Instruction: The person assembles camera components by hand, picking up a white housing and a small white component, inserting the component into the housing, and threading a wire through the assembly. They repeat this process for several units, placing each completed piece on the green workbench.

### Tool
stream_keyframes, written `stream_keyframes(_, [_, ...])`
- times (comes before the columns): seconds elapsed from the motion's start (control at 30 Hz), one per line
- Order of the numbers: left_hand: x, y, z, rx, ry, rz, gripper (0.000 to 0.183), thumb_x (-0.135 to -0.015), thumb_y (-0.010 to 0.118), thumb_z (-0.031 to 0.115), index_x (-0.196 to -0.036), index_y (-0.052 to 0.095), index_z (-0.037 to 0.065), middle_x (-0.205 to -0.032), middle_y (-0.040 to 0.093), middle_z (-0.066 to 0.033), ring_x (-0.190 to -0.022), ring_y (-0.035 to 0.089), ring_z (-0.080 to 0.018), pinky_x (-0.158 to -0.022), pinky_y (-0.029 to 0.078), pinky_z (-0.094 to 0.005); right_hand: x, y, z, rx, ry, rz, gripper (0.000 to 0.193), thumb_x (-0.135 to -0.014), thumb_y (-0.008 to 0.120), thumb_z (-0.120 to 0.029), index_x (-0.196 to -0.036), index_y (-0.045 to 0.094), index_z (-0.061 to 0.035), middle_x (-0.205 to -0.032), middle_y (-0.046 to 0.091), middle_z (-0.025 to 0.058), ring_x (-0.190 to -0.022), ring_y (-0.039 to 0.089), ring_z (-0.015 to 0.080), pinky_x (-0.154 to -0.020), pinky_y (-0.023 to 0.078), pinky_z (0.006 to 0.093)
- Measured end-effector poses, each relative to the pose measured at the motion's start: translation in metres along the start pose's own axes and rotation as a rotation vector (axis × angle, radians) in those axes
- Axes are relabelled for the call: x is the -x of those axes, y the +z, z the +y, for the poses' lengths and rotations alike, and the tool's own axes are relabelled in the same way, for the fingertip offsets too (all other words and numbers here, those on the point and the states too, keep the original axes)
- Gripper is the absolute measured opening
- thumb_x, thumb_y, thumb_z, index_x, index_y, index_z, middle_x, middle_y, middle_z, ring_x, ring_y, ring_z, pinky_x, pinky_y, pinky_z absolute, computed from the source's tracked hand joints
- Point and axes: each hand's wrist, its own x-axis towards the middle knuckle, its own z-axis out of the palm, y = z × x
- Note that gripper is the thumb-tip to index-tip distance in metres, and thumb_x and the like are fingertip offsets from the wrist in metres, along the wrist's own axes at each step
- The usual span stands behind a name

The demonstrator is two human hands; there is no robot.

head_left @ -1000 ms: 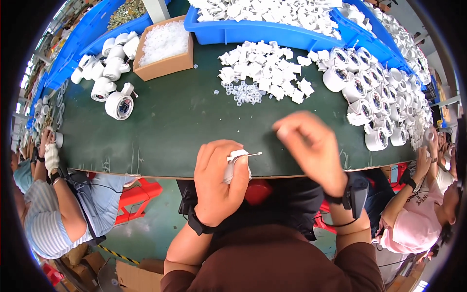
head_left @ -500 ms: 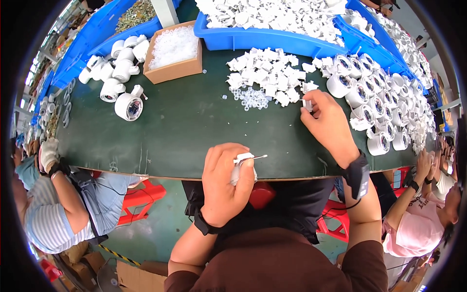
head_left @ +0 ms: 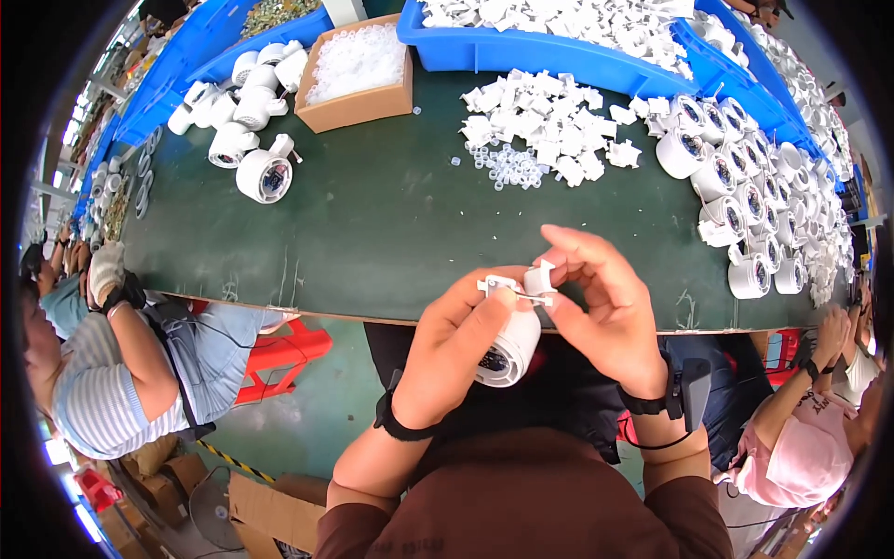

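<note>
My left hand [head_left: 458,347] is closed around a white camera housing [head_left: 515,347], a round body with a dark lens end facing down and a short cable at its top. Between the fingers of my right hand [head_left: 605,307] is a small white plastic clip [head_left: 538,279], held beside the cable and the top of the housing. Whether the clip touches the housing I cannot tell. Beyond my hands lies a pile of similar white clips [head_left: 540,116], with small clear plastic rings [head_left: 509,167] in front of it.
Many white camera housings [head_left: 731,200] crowd the right side; several more [head_left: 264,176] stand at left. Behind are a cardboard box [head_left: 358,108] of clear pieces and a blue bin [head_left: 521,54] of white parts. People sit on both sides, one with a gloved hand [head_left: 106,268].
My right hand has come from the clip pile toward my left hand, bringing a clip. My left hand has turned the housing so its lens end shows. The view has shifted slightly.
</note>
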Motion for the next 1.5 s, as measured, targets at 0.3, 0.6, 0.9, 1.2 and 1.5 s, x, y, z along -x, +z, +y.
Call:
stream_keyframes(0.3, [0.002,-0.011,0.005,-0.18,0.03,0.065,0.022,-0.104,0.055,0.019,-0.107,0.066,0.0,-0.109,0.067,-0.007,-0.092,0.061,-0.0119,-0.08,0.049,-0.0276,-0.006,-0.006,-0.015,0.365,-0.051,-0.204,0.038,-0.086,0.063,0.014,-0.121,0.067,-0.0003,-0.111,0.062,0.0071,-0.099,0.064,0.0171,-0.087,0.054,0.0313])
stream_keyframes(0.6, [-0.007,-0.011,-0.006,-0.906,0.616,0.335,0.016,-0.095,0.062,0.007,-0.11,0.067,0.002,-0.107,0.067,-0.0143,-0.097,0.061,-0.0293,-0.085,0.048,-0.0374,0.009,0.022,-0.016,-0.145,0.166,-0.058,0.038,-0.094,0.059,0.011,-0.131,0.055,0.0013,-0.125,0.066,0.0128,-0.12,0.064,0.0195,-0.101,0.05,0.0337])
stream_keyframes(0.9, [-0.007,-0.006,-0.009,-1.082,0.707,0.31,0.031,-0.097,0.05,0.006,-0.124,0.063,-0.002,-0.115,0.066,-0.0168,-0.098,0.057,-0.0322,-0.087,0.046,-0.0401,0.004,0.044,0.0,-0.057,0.02,0.081,0.036,-0.094,0.068,0.006,-0.128,0.059,0.0021,-0.118,0.07,0.0096,-0.112,0.065,0.0132,-0.093,0.053,0.0269])
stream_keyframes(1.2, [-0.009,-0.007,-0.017,-1.136,0.794,0.319,0.032,-0.098,0.046,0.02,-0.117,0.063,0.0,-0.112,0.066,-0.0148,-0.098,0.057,-0.0334,-0.087,0.044,-0.0416,0.016,0.05,0.008,0.141,-0.097,0.171,0.041,-0.088,0.071,0.012,-0.127,0.062,0.0032,-0.116,0.066,0.0089,-0.109,0.063,0.0161,-0.097,0.049,0.0288])
stream_keyframes(1.5, [-0.011,-0.007,-0.022,-1.165,0.823,0.339,0.033,-0.1,0.049,0.026,-0.116,0.064,0.001,-0.11,0.066,-0.0134,-0.093,0.056,-0.0318,-0.084,0.044,-0.0409,0.013,0.05,0.01,0.14,-0.132,0.233,0.03,-0.084,0.079,0.002,-0.113,0.067,0.0032,-0.1,0.069,0.011,-0.089,0.066,0.0165,-0.081,0.052,0.0286])
